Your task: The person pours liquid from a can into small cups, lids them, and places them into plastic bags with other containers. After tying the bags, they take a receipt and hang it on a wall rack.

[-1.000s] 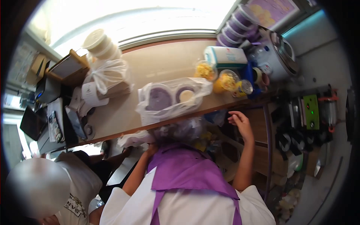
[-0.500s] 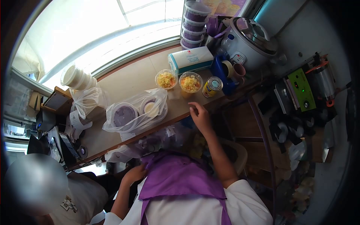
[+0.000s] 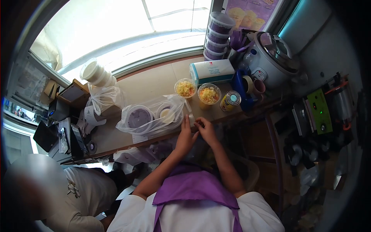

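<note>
Centre | left hand [image 3: 186, 140] open, fingers straight; right hand [image 3: 207, 131] part-curled, hold unclear | clear plastic bag [image 3: 151, 127] of tubs [image 3: 140, 116] on surface [image 3: 110, 136], left of hands

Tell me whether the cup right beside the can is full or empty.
Full: pale yellow topping fills the mouth of the clear cup beside the can, with yellow-orange contents visible through its side.

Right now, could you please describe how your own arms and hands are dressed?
Both my left hand and right hand are bare, with no gloves. The forearms are uncovered below the short, loose white sleeves of a plain shirt, worn under a purple apron. Any rings would be too small to make out.
</note>
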Tool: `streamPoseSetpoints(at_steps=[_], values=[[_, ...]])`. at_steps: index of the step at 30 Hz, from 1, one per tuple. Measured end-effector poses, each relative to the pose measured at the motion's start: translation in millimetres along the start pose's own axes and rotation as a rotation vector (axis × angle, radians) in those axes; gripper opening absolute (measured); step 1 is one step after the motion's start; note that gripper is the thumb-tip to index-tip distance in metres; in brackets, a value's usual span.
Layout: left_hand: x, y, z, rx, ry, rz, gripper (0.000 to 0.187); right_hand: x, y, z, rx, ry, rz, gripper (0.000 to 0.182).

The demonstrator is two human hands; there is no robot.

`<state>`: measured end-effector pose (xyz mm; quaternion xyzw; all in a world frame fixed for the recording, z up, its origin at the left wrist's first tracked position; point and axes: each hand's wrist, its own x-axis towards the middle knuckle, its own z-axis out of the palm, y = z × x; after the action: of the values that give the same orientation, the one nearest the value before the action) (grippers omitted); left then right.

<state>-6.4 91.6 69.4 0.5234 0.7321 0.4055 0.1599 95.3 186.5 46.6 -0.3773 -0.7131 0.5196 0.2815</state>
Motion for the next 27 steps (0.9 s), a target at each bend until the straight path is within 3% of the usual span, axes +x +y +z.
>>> streamPoseSetpoints(at_steps=[2,5,6,9,11,15,18,20,24,27], values=[[3,9,-5,0.070,-0.053,-0.006,0.064,-13,5,-7,0.096,-0.003,-0.016,0.015],[10,3,-13,-0.083,-0.196,-0.085,0.058,-17,8,-20,0.077,-0.013,-0.006,0.014],[11,7,-14,-0.093,-0.154,-0.091,0.056,-16,7,-23,0.042,-0.019,0.000,0.013],[8,15,-17,-0.073,-0.046,-0.093,0.054,-8,-1,-18,0.342,-0.021,0.128,0.012],[7,13,-20,0.002,-0.002,-0.069,0.057,-5,-9,-11,0.270,0.015,0.071,0.013],[5,17,-35,0.057,-0.088,-0.162,0.061,3,-12,-7,0.348,0.210,0.011,0.013],[-3,15,-53,0.016,-0.131,-0.182,0.064,8,-32,-16,-0.230,0.119,-0.211,0.013],[-11,16,-65,-0.065,-0.217,-0.183,0.066,16,1,-1,-0.332,0.063,-0.309,0.014],[-26,0,-83,-0.273,-0.512,-0.135,0.072,14,4,2,-0.404,0.084,-0.406,0.024],[-32,-2,-96,-0.457,-0.610,-0.232,0.063,-7,-22,-17,-0.446,0.322,-0.314,0.043]])
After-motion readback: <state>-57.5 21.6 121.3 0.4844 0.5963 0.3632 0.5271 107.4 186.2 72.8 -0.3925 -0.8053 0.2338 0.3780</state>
